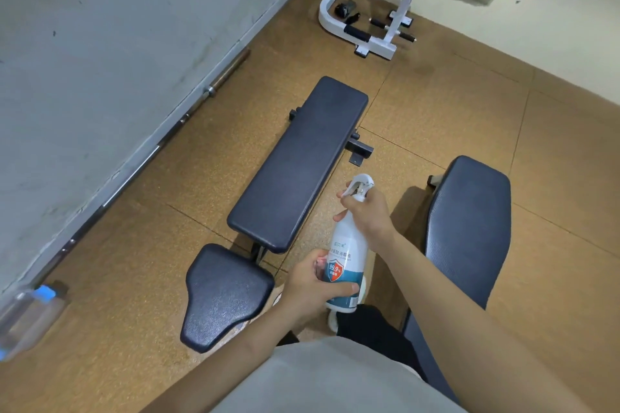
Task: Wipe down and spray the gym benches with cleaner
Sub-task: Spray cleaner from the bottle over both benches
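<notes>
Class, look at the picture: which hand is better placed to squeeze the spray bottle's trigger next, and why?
The right hand. It grips the spray bottle at the neck, fingers by the trigger, nozzle apparently toward the bench. The left hand holds the lower body only.

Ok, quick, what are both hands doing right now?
Left hand: holds the spray bottle round its lower body.
Right hand: grips the same bottle at its neck, by the trigger.
</notes>
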Demonstrator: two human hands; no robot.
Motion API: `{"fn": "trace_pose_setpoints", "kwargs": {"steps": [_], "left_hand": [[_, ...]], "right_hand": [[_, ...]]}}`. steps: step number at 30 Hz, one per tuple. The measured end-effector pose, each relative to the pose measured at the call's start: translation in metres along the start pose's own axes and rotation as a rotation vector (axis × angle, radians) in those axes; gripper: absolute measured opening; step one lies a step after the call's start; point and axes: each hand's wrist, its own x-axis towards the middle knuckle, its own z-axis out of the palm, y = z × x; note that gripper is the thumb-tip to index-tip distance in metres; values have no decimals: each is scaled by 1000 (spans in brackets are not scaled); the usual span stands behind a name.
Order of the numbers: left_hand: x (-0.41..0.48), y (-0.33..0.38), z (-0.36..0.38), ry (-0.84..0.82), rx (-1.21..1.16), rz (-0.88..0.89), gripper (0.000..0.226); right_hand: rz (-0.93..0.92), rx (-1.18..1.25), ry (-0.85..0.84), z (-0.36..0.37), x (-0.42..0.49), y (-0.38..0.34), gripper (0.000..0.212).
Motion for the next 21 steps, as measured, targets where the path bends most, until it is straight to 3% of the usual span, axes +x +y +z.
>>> {"fn": "trace_pose_setpoints", "kwargs": {"steps": [4,8,16,21], "left_hand": [[32,28,13,31,48,3,70],[65,54,39,106,87,-30,83],[123,118,109,186,45,-64,69],[152,148,135,219,10,-82,80]], "right_hand": [[-27,-13,-20,-20,37,-16,7],[-41,-1,-86,-48,78,-27,12],[-44,51,-216,-118,160,-57,11],[-33,76,-271,-146,203,-70,11]]}}
